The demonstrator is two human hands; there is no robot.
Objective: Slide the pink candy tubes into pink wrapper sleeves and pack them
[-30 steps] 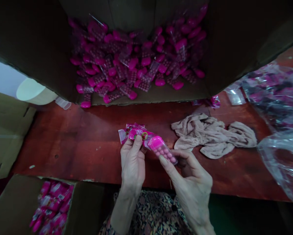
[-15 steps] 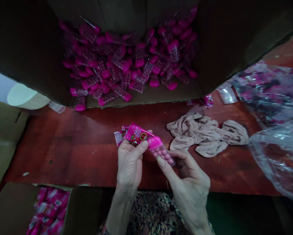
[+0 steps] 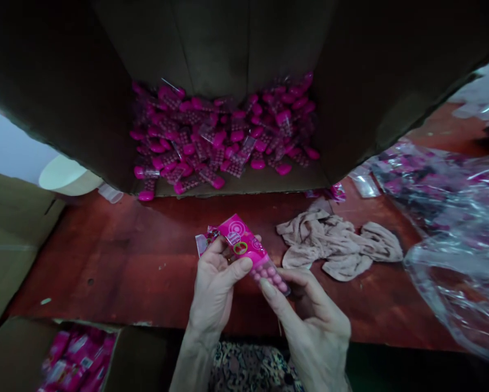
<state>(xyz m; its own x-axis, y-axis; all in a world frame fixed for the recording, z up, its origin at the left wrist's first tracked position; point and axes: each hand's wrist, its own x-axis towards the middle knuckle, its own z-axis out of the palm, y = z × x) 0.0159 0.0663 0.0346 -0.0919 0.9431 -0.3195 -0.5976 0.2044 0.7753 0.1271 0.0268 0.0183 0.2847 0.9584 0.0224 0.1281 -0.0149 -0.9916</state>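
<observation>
My left hand point(image 3: 215, 286) pinches a pink printed plastic sleeve point(image 3: 237, 227) between thumb and fingers. More sleeves appear bunched behind it in the same hand, with a pale corner sticking out to the left. Out of the sleeve's lower right end comes a clear container of pink candy balls point(image 3: 272, 276); its cap end lies inside the sleeve. My right hand point(image 3: 316, 321) grips the container's bottom end between thumb and fingers. Both hands are above the red tabletop point(image 3: 126, 261), and some fingertips are hidden behind the items.
A large cardboard box point(image 3: 244, 188) lies open towards me, with many pink-capped candy containers point(image 3: 220, 147) inside. A crumpled cloth point(image 3: 338, 245) lies at right beside a clear plastic bag point(image 3: 444, 185). Pink packets point(image 3: 79, 354) fill a lower-left box. A white tub point(image 3: 71, 177) stands at left.
The sleeve has slid further over the container, covering its pink cap and leaving mostly the candy balls showing. The view has tilted, so the box's contents appear lower.
</observation>
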